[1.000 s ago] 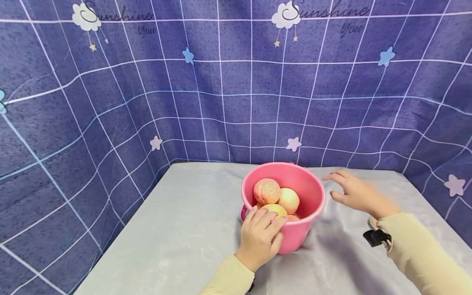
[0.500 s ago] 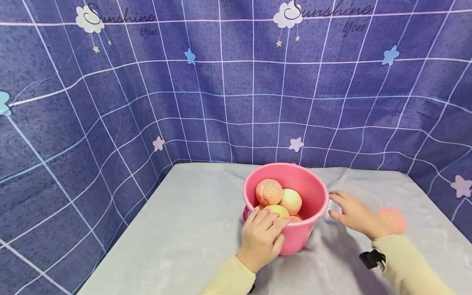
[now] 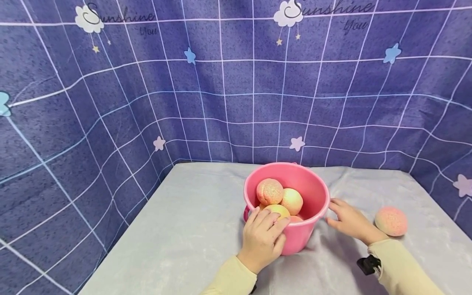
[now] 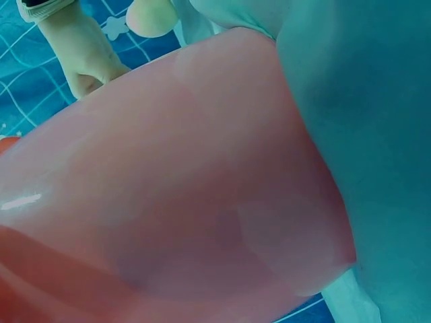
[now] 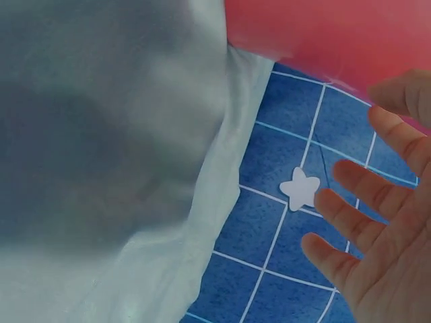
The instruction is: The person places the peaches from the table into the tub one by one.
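Observation:
A pink bucket (image 3: 300, 235) stands on the cloth-covered table, holding several peaches: a reddish one (image 3: 270, 191), a pale one (image 3: 292, 201) and a yellow one (image 3: 279, 211) show on top. My left hand (image 3: 261, 239) grips the near rim, fingers over the edge and thumb outside. Beside the bucket's right wall is my right hand (image 3: 350, 221), its fingertips right at the rim. Its fingers (image 5: 350, 219) look spread and mostly straight in the right wrist view. Pink bucket wall (image 4: 188, 188) fills most of the left wrist view.
One loose pink peach (image 3: 391, 221) lies on the table (image 3: 177, 229) behind my right wrist. A blue checked curtain (image 3: 236, 82) hangs along the back and left sides. The bucket's handle (image 3: 246, 213) hangs at its left.
My right hand has come down and nearer to me, ending beside the bucket's right side. The loose peach behind the wrist has come into full view. My left hand stays on the rim.

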